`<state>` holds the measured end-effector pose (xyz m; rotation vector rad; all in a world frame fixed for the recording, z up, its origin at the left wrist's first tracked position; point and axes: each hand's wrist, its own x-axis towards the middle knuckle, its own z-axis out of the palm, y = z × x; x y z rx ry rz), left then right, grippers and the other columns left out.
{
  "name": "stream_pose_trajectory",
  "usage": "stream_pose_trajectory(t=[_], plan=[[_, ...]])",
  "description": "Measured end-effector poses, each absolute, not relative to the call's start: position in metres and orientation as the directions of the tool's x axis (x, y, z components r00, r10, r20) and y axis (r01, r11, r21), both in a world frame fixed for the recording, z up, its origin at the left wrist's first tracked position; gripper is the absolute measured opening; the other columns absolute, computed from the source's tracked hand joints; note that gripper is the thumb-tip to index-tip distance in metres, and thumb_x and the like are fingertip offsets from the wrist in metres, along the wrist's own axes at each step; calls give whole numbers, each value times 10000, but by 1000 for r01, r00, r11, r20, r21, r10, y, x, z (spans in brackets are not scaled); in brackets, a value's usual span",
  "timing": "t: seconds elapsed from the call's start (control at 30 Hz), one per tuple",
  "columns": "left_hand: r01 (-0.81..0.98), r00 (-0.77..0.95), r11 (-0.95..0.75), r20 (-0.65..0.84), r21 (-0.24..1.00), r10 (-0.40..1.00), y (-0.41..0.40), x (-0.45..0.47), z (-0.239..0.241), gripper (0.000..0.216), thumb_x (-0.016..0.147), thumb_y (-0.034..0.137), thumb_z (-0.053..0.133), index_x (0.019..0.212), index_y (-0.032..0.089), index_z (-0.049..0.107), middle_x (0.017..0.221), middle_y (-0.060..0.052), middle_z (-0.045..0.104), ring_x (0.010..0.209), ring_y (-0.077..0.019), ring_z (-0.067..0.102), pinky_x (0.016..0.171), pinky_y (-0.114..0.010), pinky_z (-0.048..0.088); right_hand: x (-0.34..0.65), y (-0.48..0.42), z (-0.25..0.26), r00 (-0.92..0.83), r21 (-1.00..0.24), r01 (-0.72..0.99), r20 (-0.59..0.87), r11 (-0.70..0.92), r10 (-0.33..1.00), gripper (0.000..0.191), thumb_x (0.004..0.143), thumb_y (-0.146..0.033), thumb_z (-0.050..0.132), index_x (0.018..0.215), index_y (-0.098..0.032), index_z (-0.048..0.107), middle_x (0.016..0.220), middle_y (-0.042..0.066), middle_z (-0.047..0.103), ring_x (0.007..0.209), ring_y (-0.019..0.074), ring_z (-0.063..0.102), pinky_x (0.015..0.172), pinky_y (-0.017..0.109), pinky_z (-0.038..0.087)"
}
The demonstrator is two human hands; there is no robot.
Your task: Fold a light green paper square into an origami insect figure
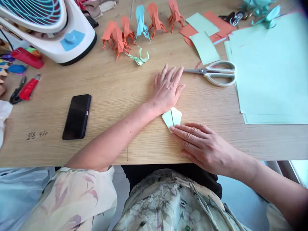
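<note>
A small piece of folded light green paper (172,117) lies on the table near its front edge, with a crease down its middle. The heel of my left hand (167,88) rests at the paper's far end and covers part of it. That hand's fingers are spread and stretched out over the wood, pointing away from me. My right hand (201,142) lies flat, its fingertips touching the paper's near corner. Scissors (213,73) with pale handles lie beyond, their tip close to my left fingers.
Folded paper figures, orange (115,35) and blue (141,22), stand at the back near a green one (139,57). Green paper sheets (271,73) are stacked at right. A phone (77,117), a red cutter (29,88) and a white fan (72,35) are at left.
</note>
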<state>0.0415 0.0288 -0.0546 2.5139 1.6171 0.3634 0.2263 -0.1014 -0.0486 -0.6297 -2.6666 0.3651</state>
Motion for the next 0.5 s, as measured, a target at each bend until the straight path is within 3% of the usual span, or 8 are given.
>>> stream_pose_trajectory(t=[0.3,0.5], plan=[[905,383,-407,177,126,907,18,47,-48,608,970,265,423,1561,164,323,1624,-185,302,1535,-377,157,1205,-650,114,225,-101,-49,-827,-286,363,341,887,448,464,980,-203,518,1413,-38,528,1442,209,565,1339,303,545,1088,521,481],[892,432,-450,212,39,876,17,51,-41,589,961,218,401,1542,129,351,1612,-184,326,1531,-360,188,1222,-648,91,225,-102,-52,-835,-232,364,347,902,427,436,988,-225,506,1385,-54,559,1444,206,564,1333,308,548,1074,529,476]])
